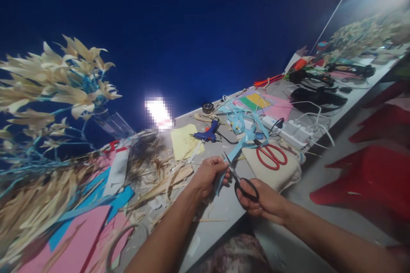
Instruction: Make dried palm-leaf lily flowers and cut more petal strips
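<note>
My left hand [215, 175] pinches a light blue strip [237, 148], which looks like paper or ribbon; one end hangs below the fingers and the rest runs up to a loose tangle. Black-handled scissors [246, 188] are in my right hand [261, 200], its fingers through the loops. Their blades are parted and lie at the strip, close by my left fingertips. Whether the blades touch the strip, I cannot tell. Red-handled scissors [271, 156] rest on a folded cream cloth [261, 168] beyond my right hand. A blue glue gun [206, 135] lies past my left hand.
Dried husks [166, 175] and pink sheets [77, 239] spread over the left of the table. Dried-leaf flowers [73, 81] stand at the far left. A white power strip [296, 133] with cables sits at right. Red chairs [371, 175] are beside the table.
</note>
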A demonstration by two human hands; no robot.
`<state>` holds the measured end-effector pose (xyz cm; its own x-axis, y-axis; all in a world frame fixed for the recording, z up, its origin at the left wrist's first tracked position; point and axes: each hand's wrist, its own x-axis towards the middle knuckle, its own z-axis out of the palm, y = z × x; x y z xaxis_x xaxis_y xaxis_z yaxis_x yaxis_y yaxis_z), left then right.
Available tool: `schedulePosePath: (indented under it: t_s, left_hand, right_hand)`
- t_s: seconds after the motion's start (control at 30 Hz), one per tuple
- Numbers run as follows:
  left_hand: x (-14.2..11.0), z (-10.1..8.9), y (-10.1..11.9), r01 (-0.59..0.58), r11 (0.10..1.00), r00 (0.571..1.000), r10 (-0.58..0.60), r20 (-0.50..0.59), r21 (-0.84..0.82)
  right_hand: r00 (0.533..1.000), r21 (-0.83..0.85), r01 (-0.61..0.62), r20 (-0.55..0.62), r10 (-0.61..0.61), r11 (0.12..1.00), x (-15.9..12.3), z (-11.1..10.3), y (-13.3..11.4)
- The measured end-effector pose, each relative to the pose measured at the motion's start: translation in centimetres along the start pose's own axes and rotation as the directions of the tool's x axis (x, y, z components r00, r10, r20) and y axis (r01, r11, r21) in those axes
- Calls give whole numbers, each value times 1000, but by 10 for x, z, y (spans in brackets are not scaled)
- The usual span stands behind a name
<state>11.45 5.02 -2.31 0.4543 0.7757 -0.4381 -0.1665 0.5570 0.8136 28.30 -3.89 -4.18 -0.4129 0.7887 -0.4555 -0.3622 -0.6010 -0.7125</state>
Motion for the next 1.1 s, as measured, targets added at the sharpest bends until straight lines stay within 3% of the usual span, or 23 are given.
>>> schedulePosePath:
  t_s: [0.2, 0.33, 0.47, 0.67, 1.1]
  left_hand:
    - [1, -1, 6, -118, 993, 993, 118, 10, -10]
    - [2, 0, 18, -171, 985, 980, 173, 101, -22]
    - [8, 6, 24, -171, 985, 960, 171, 224, -20]
    - [19, 10, 17, -112, 993, 946, 114, 303, -24]
    - [34, 5, 2, -30, 999, 988, 26, 149, 30]
  right_hand:
    - [999, 27, 32, 9, -32, 999, -5, 2, -1]
    - [998, 57, 55, 24, -56, 997, -9, 3, -2]
    - [996, 88, 78, 36, -82, 993, -10, 1, -2]
    - [994, 116, 102, 31, -106, 988, -12, -4, 1]
    - [987, 241, 162, -32, -159, 957, -12, -3, 12]
